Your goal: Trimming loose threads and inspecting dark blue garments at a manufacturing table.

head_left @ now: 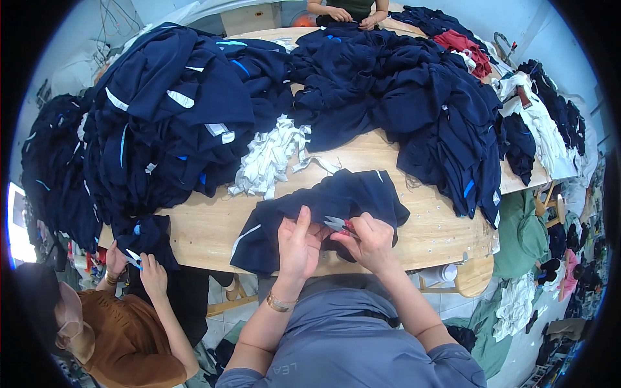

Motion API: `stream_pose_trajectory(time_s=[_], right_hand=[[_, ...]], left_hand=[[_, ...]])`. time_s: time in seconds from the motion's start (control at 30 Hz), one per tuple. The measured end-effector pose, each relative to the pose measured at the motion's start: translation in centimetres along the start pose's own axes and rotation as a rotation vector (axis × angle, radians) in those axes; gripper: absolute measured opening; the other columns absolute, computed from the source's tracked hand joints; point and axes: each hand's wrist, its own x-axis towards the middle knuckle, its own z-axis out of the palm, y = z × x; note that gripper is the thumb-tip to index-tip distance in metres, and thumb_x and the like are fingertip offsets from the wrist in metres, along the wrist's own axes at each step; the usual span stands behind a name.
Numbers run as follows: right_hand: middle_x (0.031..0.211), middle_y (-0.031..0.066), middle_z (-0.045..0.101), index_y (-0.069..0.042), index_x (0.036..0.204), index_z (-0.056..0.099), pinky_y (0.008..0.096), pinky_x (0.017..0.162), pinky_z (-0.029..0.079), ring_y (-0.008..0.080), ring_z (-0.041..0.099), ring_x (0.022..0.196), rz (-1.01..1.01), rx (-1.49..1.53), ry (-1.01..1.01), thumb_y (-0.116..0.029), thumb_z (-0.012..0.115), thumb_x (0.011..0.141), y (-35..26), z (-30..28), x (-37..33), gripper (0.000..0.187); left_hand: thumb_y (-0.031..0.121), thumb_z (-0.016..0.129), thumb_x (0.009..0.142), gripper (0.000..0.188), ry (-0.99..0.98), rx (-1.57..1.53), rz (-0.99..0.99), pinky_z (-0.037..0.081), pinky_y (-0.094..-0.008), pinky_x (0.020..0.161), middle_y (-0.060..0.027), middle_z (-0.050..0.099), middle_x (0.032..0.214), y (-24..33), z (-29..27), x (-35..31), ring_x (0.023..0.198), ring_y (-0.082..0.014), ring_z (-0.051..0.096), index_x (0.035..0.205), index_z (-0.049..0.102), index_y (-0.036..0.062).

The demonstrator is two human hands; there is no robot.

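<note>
A navy garment piece (352, 191) with white edge strips lies at the table's front, before me. My left hand (299, 249) is at its near side, thumb raised and the other fingers curled in at the cloth; exactly where they grip is partly hidden. In my right hand (374, 244) is a pair of thread snips (336, 224) with red handles, closed in by the fingers. Their grey blades point left toward my left fingertips, over the navy cloth.
White fabric strips (268, 161) are heaped beyond the garment. Large navy garment piles (174, 97) cover the table's left and far sides. At left, a co-worker in brown (126, 333) holds small scissors (134, 258); another person's hands (352, 16) work across the wooden table (446, 236).
</note>
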Motion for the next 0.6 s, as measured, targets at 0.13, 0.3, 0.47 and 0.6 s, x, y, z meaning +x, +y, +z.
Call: stream_pose_trajectory(time_s=[0.13,0.3,0.47,0.6], right_hand=[[0.061,0.0053,0.046,-0.006,0.068,0.052,0.0297,0.043,0.036,0.0204,0.048,0.046,0.017,0.016,-0.018,-0.036,0.073,0.07,-0.3,-0.2,0.2,0.036],[0.061,0.0062,0.046,-0.005,0.069,0.053,0.031,0.044,0.037,0.0225,0.049,0.048,0.034,0.042,-0.03,-0.032,0.074,0.068,-0.4,-0.2,0.4,0.034],[0.058,0.0055,0.046,-0.006,0.067,0.053,0.028,0.042,0.036,0.0195,0.048,0.045,-0.023,-0.025,0.003,-0.033,0.072,0.073,-0.1,-0.1,0.8,0.034],[0.062,0.0054,0.052,-0.001,0.078,0.054,0.0241,0.045,0.038,0.0147,0.048,0.048,0.351,0.356,0.066,-0.02,0.072,0.077,-0.1,0.1,0.1,0.026]], left_hand=[[0.017,0.045,0.096,0.017,0.001,-0.011,0.027,0.051,-0.0338,0.075,-0.0075,0.06,0.103,-0.1,0.2,-0.2,0.089,-0.0192,0.061,0.109,0.049,0.0069],[0.015,0.045,0.096,0.017,-0.01,-0.006,0.049,0.051,-0.0335,0.075,-0.0072,0.059,0.103,-0.5,-0.2,-0.2,0.09,-0.0192,0.061,0.11,0.048,0.0067],[0.017,0.043,0.097,0.018,0.055,0.014,0.094,0.053,-0.0321,0.077,-0.009,0.062,0.098,-0.3,0.7,-0.3,0.089,-0.017,0.062,0.105,0.051,0.0038],[0.018,0.043,0.096,0.019,0.047,-0.063,-0.006,0.053,-0.0343,0.08,-0.0095,0.062,0.1,0.8,1.0,-0.1,0.091,-0.0176,0.061,0.105,0.052,0.0039]])
